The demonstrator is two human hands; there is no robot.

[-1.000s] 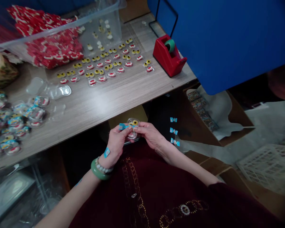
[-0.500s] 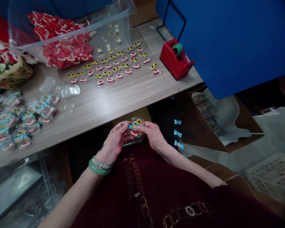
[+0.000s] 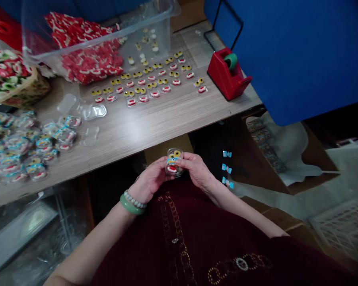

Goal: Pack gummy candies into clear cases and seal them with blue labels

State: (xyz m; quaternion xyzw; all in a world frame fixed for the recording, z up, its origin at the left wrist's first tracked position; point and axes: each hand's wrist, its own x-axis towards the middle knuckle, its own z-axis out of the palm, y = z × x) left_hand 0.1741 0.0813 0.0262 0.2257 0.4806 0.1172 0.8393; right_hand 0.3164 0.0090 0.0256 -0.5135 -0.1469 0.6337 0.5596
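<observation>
The left hand (image 3: 155, 176) and right hand (image 3: 194, 169) pinch one clear pack (image 3: 172, 169) between them, near the tabletop (image 3: 131, 129), blue label (image 3: 171, 161) across its middle; labelled packs (image 3: 16, 145) lie heaped left, seemingly done; unlabelled packs (image 3: 155, 94) remain in far rows; three loose labels (image 3: 226, 168) remain right.

Clear two-lobed pack (image 3: 172, 161) (blue-labelled at waist), held.

On my feed I count 2 bare hands (image 3: 153, 174), 1 held figure-eight pack of clear plastic (image 3: 173, 169), 3 blue bow-shaped labels (image 3: 226, 169), 1 red tape dispenser (image 3: 225, 77), 1 large clear plastic bin (image 3: 143, 29) and 3 loose clear plastic shells (image 3: 94, 111). I make roughly 16 red-and-white lip-shaped pieces (image 3: 154, 94) in rows; the heaped packs (image 3: 14, 145) overlap too much.
</observation>
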